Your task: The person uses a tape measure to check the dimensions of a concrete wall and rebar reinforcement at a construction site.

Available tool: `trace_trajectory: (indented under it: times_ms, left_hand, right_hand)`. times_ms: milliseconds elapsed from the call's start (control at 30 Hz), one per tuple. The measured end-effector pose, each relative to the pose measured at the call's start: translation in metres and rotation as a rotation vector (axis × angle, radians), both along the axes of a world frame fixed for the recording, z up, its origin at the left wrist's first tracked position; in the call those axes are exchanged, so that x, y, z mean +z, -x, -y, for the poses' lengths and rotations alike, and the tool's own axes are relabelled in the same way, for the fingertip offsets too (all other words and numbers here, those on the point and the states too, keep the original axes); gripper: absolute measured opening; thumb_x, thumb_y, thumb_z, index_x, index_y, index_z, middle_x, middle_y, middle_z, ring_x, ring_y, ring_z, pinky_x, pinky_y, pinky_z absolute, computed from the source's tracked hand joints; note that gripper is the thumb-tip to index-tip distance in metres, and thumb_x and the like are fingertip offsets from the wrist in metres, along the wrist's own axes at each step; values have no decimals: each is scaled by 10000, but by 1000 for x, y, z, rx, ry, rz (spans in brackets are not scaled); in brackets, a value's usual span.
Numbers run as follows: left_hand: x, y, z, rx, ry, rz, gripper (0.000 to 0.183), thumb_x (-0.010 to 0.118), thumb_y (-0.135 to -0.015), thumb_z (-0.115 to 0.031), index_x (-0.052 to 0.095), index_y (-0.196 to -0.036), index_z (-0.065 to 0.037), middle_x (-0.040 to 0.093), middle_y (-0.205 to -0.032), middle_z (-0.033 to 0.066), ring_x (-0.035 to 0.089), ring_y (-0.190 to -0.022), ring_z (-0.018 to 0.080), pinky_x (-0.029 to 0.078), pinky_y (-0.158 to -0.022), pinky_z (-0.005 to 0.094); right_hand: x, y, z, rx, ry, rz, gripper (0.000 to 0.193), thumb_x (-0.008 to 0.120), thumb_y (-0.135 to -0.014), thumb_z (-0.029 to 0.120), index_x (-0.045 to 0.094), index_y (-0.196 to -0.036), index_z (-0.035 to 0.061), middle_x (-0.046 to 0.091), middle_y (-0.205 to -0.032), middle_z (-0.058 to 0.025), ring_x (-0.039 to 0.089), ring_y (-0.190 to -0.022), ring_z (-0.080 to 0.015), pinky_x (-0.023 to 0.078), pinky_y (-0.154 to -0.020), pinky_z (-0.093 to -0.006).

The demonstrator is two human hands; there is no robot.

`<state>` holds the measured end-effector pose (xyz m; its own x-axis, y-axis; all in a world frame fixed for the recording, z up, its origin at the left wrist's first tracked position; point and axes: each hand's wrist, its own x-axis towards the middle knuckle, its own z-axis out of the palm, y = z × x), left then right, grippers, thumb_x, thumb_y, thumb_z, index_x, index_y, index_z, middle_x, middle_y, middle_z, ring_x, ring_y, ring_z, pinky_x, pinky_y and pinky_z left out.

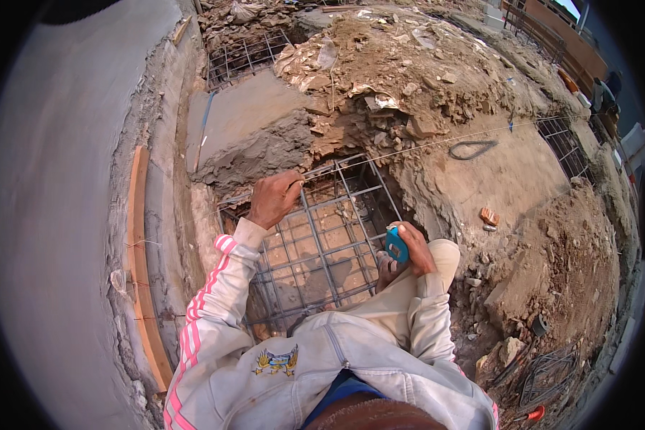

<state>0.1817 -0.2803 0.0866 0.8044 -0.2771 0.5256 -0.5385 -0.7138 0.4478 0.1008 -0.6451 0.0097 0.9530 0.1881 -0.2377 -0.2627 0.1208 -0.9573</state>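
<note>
My left hand (272, 199) is closed, thumb against fingers, at a thin taut string (401, 150) above the far side of a rebar grid (324, 240). The string runs from these fingers across to the right. In my right hand (417, 247) is a teal tape measure (396, 244), held near the grid's right edge. No drawn-out blade can be made out. The grid of crossed steel bars lies in a dug pit. My bent leg (443, 259) is beside the right hand.
A long wooden plank (142, 272) lies along the concrete edge at left, beside a smooth grey slab (50, 215). Soil and rubble (380, 64) rise beyond the pit. A wire loop (471, 149) and a broken brick (489, 216) lie at right. Coiled wire (550, 376) rests at lower right.
</note>
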Motion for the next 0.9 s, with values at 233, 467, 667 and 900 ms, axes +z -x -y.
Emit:
trace_trajectory:
  times_ms: [233,467,667,900]
  left_hand:
    - [-1,-2,-1,-5,-6,-18,170,657,-913,-168,730,-1000,-41,742,-976,140,719,-862,337,565,-751,418]
    - [1,-1,-1,4,-30,-63,169,657,-919,-171,721,-999,-36,739,-961,148,718,-851,344,565,-740,425]
    - [3,-1,0,0,-22,-64,169,655,-919,-164,719,-999,-31,739,-961,152,718,-859,349,568,-750,425]
    - [4,-2,0,1,-25,-50,175,664,-912,-166,727,-995,-26,744,-981,152,723,-875,344,572,-765,420]
  right_hand:
    - [-19,-2,6,-20,-13,-9,466,613,-994,443,633,-1207,28,648,-1067,-81,662,-918,-174,558,-793,-314]
    - [-12,-1,3,-16,-43,-50,496,632,-981,463,634,-1211,24,650,-1068,-78,662,-928,-172,553,-802,-311]
    - [-16,-3,4,-9,-43,-31,488,638,-978,452,636,-1211,24,650,-1076,-78,658,-937,-174,548,-806,-306]
    - [-27,-6,8,-24,-3,13,505,642,-971,463,623,-1221,25,654,-1073,-95,693,-946,-211,558,-795,-314]
